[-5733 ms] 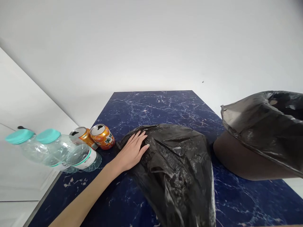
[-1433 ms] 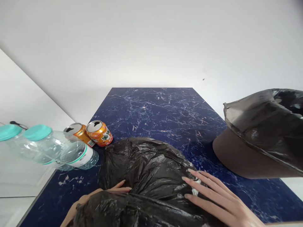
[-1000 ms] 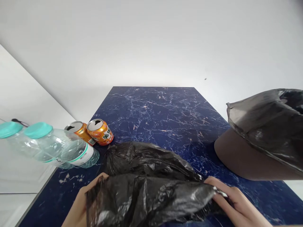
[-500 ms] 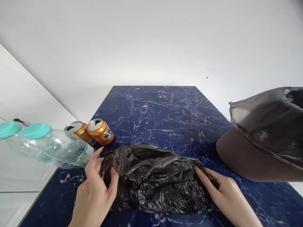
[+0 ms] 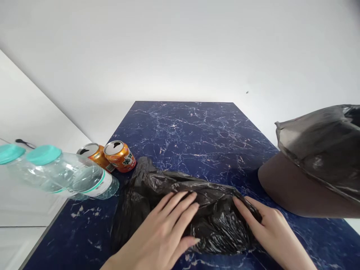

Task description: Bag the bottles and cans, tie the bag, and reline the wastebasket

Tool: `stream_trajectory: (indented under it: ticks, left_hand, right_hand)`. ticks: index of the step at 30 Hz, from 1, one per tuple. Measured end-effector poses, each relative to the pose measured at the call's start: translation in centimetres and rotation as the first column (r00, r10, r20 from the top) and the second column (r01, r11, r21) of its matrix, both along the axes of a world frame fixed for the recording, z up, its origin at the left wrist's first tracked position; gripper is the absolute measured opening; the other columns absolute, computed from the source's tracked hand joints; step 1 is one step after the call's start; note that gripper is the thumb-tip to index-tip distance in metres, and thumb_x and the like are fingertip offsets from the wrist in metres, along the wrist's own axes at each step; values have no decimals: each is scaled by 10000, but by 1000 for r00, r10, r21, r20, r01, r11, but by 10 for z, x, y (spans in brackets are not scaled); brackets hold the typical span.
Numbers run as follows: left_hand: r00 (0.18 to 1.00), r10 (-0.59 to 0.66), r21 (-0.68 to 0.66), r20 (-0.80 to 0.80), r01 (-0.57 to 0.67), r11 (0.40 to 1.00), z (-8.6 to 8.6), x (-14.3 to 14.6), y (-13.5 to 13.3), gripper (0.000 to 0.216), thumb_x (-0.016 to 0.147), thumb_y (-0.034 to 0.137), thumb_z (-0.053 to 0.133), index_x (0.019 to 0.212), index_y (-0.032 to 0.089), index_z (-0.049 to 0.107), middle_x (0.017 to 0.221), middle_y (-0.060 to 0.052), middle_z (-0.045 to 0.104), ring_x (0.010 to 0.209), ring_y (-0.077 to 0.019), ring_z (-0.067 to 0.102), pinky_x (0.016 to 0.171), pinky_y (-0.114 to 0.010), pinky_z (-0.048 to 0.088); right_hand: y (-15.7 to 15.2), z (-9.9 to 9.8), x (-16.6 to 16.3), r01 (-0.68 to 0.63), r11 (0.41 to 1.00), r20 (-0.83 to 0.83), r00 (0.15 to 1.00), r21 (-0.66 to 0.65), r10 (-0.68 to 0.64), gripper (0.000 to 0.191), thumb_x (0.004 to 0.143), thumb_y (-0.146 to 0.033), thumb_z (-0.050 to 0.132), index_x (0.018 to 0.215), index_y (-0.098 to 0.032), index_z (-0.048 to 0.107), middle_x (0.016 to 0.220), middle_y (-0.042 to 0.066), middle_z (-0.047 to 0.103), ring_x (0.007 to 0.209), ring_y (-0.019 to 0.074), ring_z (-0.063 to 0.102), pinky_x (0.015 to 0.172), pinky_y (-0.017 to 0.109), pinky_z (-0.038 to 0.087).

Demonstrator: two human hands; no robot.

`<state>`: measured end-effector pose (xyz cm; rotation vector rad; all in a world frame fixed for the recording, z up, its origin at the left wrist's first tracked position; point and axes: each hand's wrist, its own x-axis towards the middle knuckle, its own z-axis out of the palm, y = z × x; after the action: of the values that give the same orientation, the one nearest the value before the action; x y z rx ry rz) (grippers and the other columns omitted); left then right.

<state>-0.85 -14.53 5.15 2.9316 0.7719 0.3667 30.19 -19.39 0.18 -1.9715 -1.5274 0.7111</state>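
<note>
A crumpled black bag (image 5: 219, 225) is found near the front of the bench (image 5: 191, 131), pressed down by the left hand (image 5: 165, 234), fingers spread, and the right hand (image 5: 267, 232), laid open at its 3 o'clock side, apparently to flatten it. Two cans (image 5: 119, 156) are noted at 10 o'clock, a bin (image 5: 292, 189) at 3.

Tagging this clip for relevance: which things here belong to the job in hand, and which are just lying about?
In hand:
black bag, crumpled on the table
left hand, flat on top of it
right hand, fingers on its right edge

Lying about:
bottles, on their sides at the left
cans, behind them
lined bin, at the right
</note>
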Motion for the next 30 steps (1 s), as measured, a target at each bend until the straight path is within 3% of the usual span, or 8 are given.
stream_trajectory:
  ticks: [2, 6, 10, 13, 17, 22, 27, 30]
  left_hand:
    - [999, 53, 23, -2, -53, 998, -2, -6, 5, 546, 1140, 375, 548, 1621, 123, 489, 1717, -134, 510, 1577, -350, 497, 1243, -577, 524]
    - [989, 140, 44, 55, -143, 989, -3, -16, 6, 449, 1157, 353, 509, 1558, 159, 561, 1596, -132, 629, 1442, -332, 608, 1160, -552, 580]
    - [987, 156, 94, 45, -160, 983, -5, -13, 9, 410, 1151, 323, 523, 1522, 159, 588, 1604, -125, 623, 1463, -339, 583, 1158, -564, 573]
    - [984, 176, 138, 3, -174, 975, -11, -14, 14, 585, 1138, 457, 547, 1626, 141, 485, 1744, -119, 474, 1624, -366, 405, 1251, -600, 494]
    - [983, 176, 138, -59, -167, 976, -22, -27, 19, 799, 1091, 606, 580, 1709, 148, 365, 1808, -130, 350, 1680, -390, 309, 1297, -653, 418]
    - [976, 198, 54, -87, -194, 980, -35, -51, 21, 860, 1081, 626, 587, 1757, 200, 270, 1825, -112, 305, 1687, -411, 286, 1289, -673, 411]
    - [968, 229, 48, -103, -225, 973, -40, -61, 22, 815, 1122, 537, 544, 1777, 197, 199, 1836, -83, 275, 1698, -378, 268, 1326, -636, 366]
    - [968, 237, 61, -88, -232, 971, -41, -61, 22, 793, 1124, 501, 545, 1775, 199, 209, 1839, -69, 271, 1700, -357, 270, 1355, -615, 320]
  right_hand:
    - [-1, 4, 3, 13, 998, 52, 999, 58, -16, 539, 1009, -750, 553, 966, -247, 743, 811, 29, 788, 671, 211, 731, 545, 236, 540]
    - [-7, 28, -9, 5, 937, 259, 961, 348, -101, 490, 1025, -641, 616, 1385, -311, 654, 1324, 68, 772, 1001, 274, 788, 746, 353, 658]
    - [-7, 50, -52, -329, 784, 433, 897, 527, 86, 436, 1096, -344, 568, 1524, -257, 573, 1663, 71, 555, 1531, 302, 540, 1183, 480, 552]
    - [3, 43, -83, -562, 684, 625, 755, 464, 197, 517, 1116, -292, 519, 1611, -143, 505, 1732, 93, 471, 1661, 377, 332, 1248, 614, 478]
    - [23, 14, -95, -615, 719, 705, 664, 324, 250, 641, 1146, -419, 473, 1704, -116, 385, 1785, 142, 343, 1662, 476, 276, 1206, 762, 477]
    - [41, -12, -76, -645, 749, 642, 639, 149, 423, 722, 1160, -521, 415, 1779, -205, 219, 1840, 98, 160, 1703, 431, 117, 1291, 770, 358]
    - [57, -14, -59, -682, 731, 555, 617, 25, 558, 760, 1169, -551, 356, 1796, -306, 3, 1857, 26, 22, 1719, 346, 9, 1356, 689, 268]
    - [67, -14, -55, -702, 712, 531, 605, 6, 593, 757, 1172, -551, 347, 1793, -327, -23, 1859, 14, 3, 1722, 319, -4, 1375, 657, 232]
